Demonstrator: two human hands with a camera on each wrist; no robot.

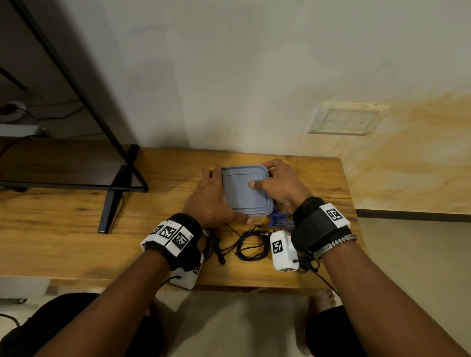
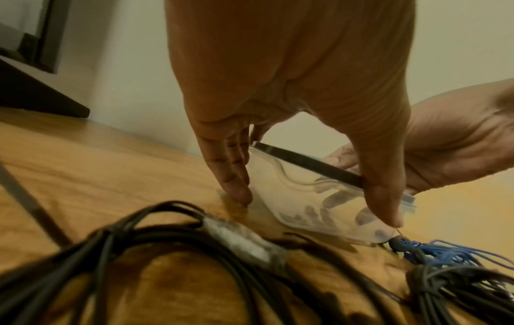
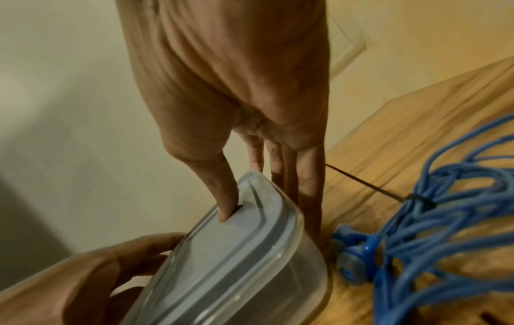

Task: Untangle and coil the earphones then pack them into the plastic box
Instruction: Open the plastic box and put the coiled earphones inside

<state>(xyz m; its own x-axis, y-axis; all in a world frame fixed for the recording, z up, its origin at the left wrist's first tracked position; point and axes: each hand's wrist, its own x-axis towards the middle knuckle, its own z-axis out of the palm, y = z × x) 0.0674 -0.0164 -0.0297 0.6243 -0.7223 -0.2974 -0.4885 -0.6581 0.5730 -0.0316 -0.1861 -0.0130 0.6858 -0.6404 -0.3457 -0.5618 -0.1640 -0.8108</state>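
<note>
Earphones, black and tangled, lie on the wooden table near its front edge, with a blue bundle just beside the lidded plastic box. Both hands clasp that box, left hand and right hand on opposite sides, the right thumb pressing the lid.

Plastic box on table; earphones in front, near edge.
</note>
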